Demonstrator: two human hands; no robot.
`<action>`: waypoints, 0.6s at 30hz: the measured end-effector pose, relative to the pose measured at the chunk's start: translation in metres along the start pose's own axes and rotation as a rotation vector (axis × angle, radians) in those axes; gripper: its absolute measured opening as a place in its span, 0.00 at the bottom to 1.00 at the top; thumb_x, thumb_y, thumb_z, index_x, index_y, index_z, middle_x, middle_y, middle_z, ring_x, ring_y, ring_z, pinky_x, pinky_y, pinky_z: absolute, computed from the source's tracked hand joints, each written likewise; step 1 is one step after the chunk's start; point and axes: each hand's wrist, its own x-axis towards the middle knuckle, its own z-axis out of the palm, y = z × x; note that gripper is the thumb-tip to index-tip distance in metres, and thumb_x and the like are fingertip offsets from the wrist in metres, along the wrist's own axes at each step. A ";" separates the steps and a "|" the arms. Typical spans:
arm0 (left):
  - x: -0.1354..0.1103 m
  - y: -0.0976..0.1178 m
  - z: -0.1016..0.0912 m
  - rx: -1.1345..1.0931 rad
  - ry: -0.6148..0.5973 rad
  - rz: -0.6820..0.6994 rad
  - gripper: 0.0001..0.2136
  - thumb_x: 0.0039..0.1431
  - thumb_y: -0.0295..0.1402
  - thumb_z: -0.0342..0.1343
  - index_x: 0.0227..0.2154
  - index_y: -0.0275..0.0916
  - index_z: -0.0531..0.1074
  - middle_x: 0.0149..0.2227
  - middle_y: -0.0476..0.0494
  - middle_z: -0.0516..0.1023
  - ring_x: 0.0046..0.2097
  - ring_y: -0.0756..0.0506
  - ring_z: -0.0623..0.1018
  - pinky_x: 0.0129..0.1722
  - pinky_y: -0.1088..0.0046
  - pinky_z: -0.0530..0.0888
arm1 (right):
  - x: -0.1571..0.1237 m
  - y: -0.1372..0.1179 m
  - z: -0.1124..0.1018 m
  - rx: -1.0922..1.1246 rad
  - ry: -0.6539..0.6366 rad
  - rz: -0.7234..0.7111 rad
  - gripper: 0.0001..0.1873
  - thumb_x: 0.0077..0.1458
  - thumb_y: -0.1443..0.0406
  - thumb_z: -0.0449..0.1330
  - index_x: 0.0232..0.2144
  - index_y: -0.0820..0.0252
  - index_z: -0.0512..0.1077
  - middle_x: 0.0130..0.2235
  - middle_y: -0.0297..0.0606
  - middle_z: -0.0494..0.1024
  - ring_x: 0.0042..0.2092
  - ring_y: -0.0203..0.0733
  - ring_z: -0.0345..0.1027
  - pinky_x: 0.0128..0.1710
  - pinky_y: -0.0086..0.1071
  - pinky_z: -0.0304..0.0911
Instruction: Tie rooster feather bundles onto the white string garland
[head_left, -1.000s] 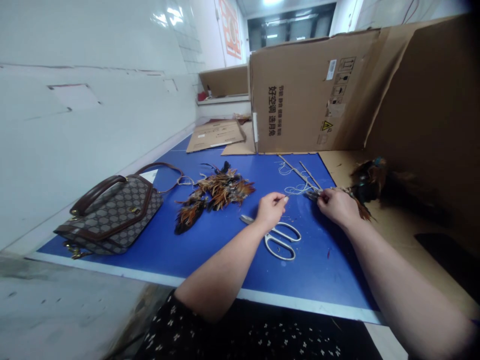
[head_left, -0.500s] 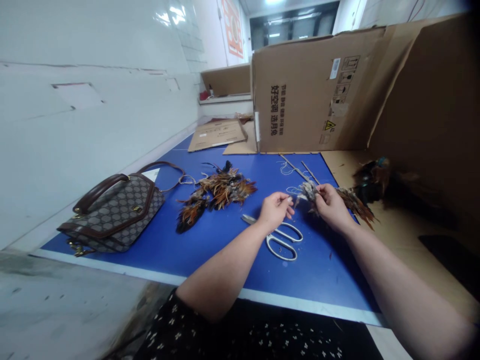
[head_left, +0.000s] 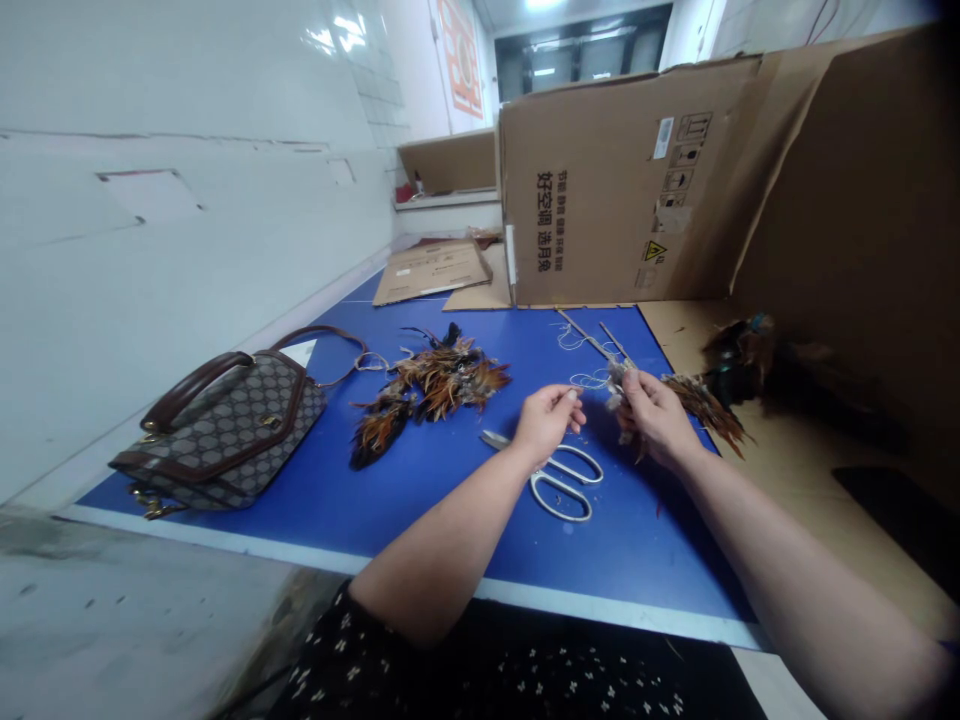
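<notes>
My right hand is closed round a bunch of feathers. Brown, tapering tips stick out to its right, while some grey fluff shows at the fingertips and the fingers cover the middle. To its left, my left hand is closed in a pinch; what lies between thumb and forefinger is too small to make out. Pale thread curls on the blue table just beyond the hands. Below my left hand lie large scissors with pale handles, their blades partly behind that hand and pointing left.
A pile of brown and black feathers lies left of the hands. A patterned handbag stands on the table's left side. Thin sticks lie beyond my right hand. A big cardboard box stands behind, with dark feathers at right.
My right hand has shifted its grip over the grey fluffy end, so less fluff shows. My left hand stays pinched in nearly the same place.
</notes>
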 end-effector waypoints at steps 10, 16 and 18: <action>-0.004 0.001 0.005 -0.038 -0.060 -0.004 0.17 0.53 0.29 0.67 0.45 0.30 0.75 0.30 0.46 0.77 0.29 0.52 0.74 0.33 0.74 0.70 | -0.002 -0.009 0.010 0.386 0.073 0.130 0.28 0.55 0.40 0.66 0.30 0.53 0.61 0.20 0.23 0.55 0.19 0.30 0.46 0.17 0.28 0.47; -0.001 -0.002 0.004 -0.028 -0.002 -0.034 0.17 0.49 0.25 0.68 0.44 0.30 0.75 0.33 0.47 0.74 0.30 0.53 0.74 0.33 0.74 0.71 | -0.002 -0.012 0.010 0.475 0.123 0.115 0.28 0.56 0.42 0.67 0.29 0.53 0.58 0.22 0.23 0.52 0.20 0.30 0.43 0.18 0.27 0.44; -0.001 -0.004 0.005 -0.015 -0.024 -0.024 0.19 0.48 0.25 0.69 0.45 0.31 0.76 0.35 0.46 0.75 0.31 0.53 0.74 0.34 0.74 0.71 | -0.002 -0.011 0.011 0.482 0.126 0.120 0.28 0.56 0.43 0.67 0.30 0.53 0.59 0.22 0.23 0.53 0.21 0.29 0.44 0.18 0.26 0.44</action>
